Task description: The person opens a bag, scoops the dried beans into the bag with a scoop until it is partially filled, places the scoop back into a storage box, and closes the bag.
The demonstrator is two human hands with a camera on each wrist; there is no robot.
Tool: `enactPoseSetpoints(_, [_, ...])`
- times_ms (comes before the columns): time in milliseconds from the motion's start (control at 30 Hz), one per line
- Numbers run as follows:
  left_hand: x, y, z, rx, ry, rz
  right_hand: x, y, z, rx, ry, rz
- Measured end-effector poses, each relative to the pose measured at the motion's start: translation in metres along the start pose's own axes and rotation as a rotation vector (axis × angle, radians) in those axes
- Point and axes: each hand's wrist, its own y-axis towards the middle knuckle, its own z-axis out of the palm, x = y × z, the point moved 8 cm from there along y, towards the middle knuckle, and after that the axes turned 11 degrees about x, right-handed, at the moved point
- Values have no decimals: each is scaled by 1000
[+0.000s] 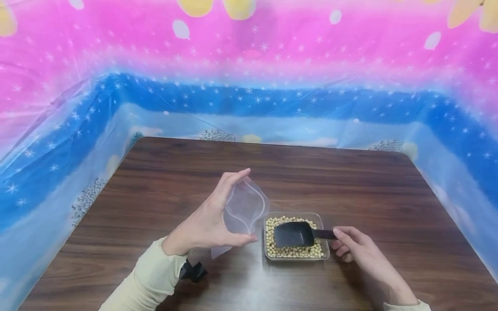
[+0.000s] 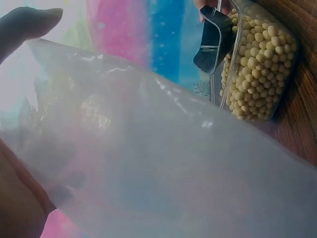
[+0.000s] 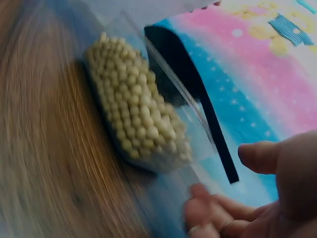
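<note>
My left hand (image 1: 212, 218) holds a clear plastic zip bag (image 1: 247, 203), its mouth spread wide between thumb and fingers. In the left wrist view the bag (image 2: 148, 144) fills much of the picture. To its right, a clear rectangular container (image 1: 268, 257) holds pale round beans (image 1: 282, 252). A black scoop (image 1: 293, 234) lies over the beans, its handle pointing right over the rim. My right hand (image 1: 363, 250) is at the handle's end. The right wrist view shows the thumb (image 3: 260, 156) and fingers spread on either side of the handle tip, apart from it.
The dark wood-grain table (image 1: 155, 181) carries everything. A small black object (image 1: 194, 272) shows beside the left wrist. A pink and blue patterned cloth (image 1: 249, 99) stands around the table's back and sides.
</note>
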Motion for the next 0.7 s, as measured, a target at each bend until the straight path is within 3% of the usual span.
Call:
enactPoseSetpoints(167, [1,-1,0,-13,-9,-18,4,1,2,11,197,-71])
enactPoseSetpoints(300, [1,-2,0,-13,-20,-27,25,-11,-11,-30,284,-172])
enactPoseSetpoints(500, [0,-1,0,-12,-16,-27,68,-40,-38,-316,184,-366])
enactPoseSetpoints(600, [0,0,0,-8,-17,-27,73,-46,-40,-441,100,-375])
enactPoseSetpoints(700, [0,-2,-2,-12,-17,-36,70,-41,-34,-495,34,-350])
